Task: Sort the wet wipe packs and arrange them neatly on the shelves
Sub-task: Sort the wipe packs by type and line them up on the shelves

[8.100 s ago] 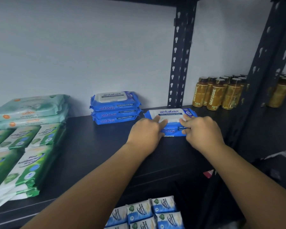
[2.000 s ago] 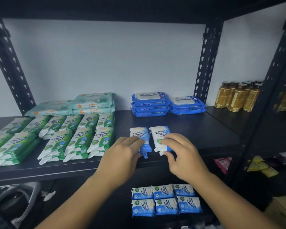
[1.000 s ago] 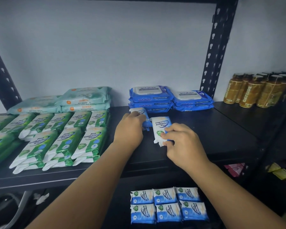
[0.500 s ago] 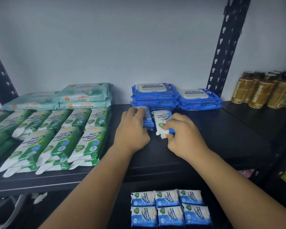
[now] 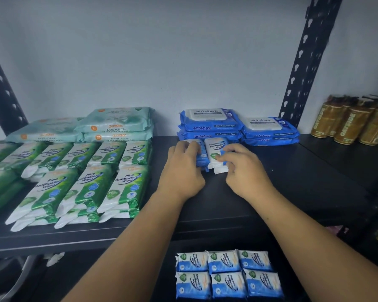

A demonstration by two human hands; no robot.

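Two small blue-and-white wipe packs lie side by side on the black shelf (image 5: pixel 292 192), just in front of the big blue antabax stacks (image 5: pixel 210 124). My left hand (image 5: pixel 182 171) grips the left small pack (image 5: pixel 202 156), mostly covering it. My right hand (image 5: pixel 243 168) pinches the near end of the right small pack (image 5: pixel 216 149). Both packs touch the shelf, their far ends close to the antabax stack. A second, lower antabax stack (image 5: pixel 268 130) sits to the right.
Green pine wipe packs (image 5: pixel 85 182) fill the shelf's left half in rows, with pale green guardian packs (image 5: pixel 116 125) behind them. Several more small blue packs (image 5: pixel 227 273) lie on the level below. Gold bottles (image 5: pixel 354 125) stand far right, past a black upright (image 5: pixel 303 62).
Both hands have slid the two small blue packs from the shelf's front edge back toward the antabax stacks, keeping them side by side.
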